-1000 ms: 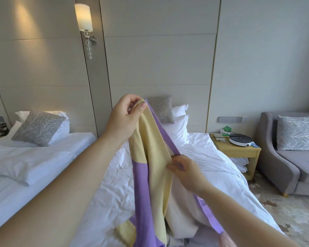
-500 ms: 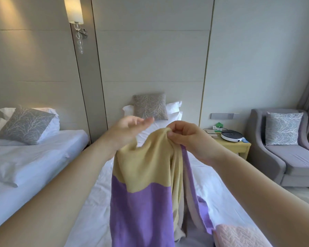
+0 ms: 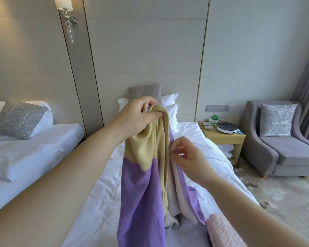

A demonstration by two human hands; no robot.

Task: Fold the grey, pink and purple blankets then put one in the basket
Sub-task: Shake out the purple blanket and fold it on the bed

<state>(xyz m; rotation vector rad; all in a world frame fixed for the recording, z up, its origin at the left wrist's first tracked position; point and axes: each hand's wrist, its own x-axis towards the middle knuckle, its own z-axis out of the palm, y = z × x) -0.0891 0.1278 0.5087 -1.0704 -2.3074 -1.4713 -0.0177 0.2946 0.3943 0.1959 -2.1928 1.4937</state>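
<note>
While our left grip [image 3: 138, 119] clutches the purple blanket [image 3: 141, 196] by its top above the bed [image 3: 96, 202] and our right grip [image 3: 187, 158] pinches its edge, we should run that pinch down to the next corner.

Matt woven purple blanket [image 3: 141, 196]; ribbed-knit pink blanket [image 3: 221, 230]; smooth white bed [image 3: 103, 193].

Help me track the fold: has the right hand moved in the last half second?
Yes. The right hand dropped down the purple blanket, away from the grey pillow.
</note>
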